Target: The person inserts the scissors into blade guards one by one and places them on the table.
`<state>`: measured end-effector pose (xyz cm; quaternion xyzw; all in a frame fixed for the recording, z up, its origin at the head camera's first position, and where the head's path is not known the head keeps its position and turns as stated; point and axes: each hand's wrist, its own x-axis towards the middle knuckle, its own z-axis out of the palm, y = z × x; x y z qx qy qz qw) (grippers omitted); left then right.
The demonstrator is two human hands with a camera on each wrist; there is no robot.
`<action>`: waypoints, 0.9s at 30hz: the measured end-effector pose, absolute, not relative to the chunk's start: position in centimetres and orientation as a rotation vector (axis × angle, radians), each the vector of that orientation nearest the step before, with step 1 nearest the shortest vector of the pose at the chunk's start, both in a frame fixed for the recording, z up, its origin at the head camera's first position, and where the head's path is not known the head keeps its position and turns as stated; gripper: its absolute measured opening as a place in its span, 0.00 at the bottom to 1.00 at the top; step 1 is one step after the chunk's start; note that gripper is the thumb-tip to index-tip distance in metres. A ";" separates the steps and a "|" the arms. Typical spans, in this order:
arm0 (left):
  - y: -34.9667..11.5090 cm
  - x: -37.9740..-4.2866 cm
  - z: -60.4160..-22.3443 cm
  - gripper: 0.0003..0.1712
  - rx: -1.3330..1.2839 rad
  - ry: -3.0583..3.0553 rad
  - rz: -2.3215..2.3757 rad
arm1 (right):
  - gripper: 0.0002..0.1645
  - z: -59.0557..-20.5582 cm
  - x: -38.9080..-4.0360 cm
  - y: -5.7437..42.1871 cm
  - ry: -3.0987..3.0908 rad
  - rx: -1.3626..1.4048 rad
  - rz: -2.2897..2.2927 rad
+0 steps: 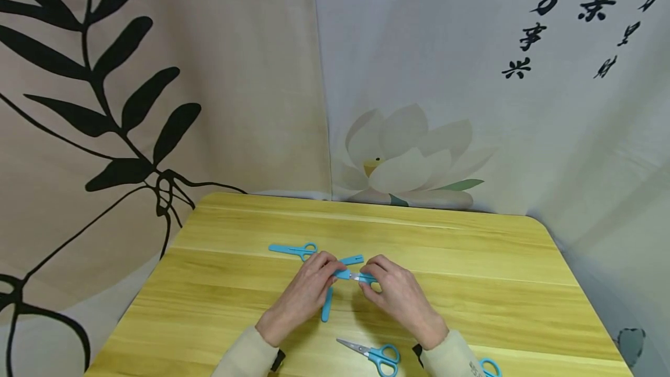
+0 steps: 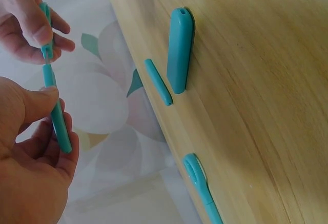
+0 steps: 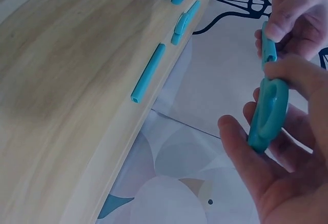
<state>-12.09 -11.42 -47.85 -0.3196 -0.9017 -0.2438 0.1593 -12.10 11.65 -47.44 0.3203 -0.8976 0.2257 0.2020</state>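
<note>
Scissors (image 1: 366, 278), blue-handled, likely light and stiff: your right hand (image 1: 400, 295) is pinching the handles (image 3: 260, 124), best hold, your left hand (image 1: 303, 295) the sheath (image 2: 60, 125).

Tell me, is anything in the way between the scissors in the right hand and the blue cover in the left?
Nothing visible: bare blade runs from the scissors' handle in the right hand to the blue cover in the left hand. Two loose covers lie on the table, off that line.

left hand (image 1: 306, 285) grips blue sheath (image 1: 342, 274), right hand (image 1: 402, 292) scissors (image 1: 368, 278) (partly sheathed).
</note>
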 end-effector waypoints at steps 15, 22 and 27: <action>-11.3 -12.2 -47.6 0.15 -0.940 -2.578 -0.699 | 0.12 -47.4 -12.4 11.6 -2.494 0.939 0.644; -11.3 -12.3 -47.7 0.15 -0.940 -2.588 -0.707 | 0.11 -47.3 -12.6 11.5 -2.487 0.947 0.659; -11.3 -12.3 -47.7 0.14 -0.942 -2.576 -0.692 | 0.12 -47.3 -12.6 11.4 -2.490 0.947 0.663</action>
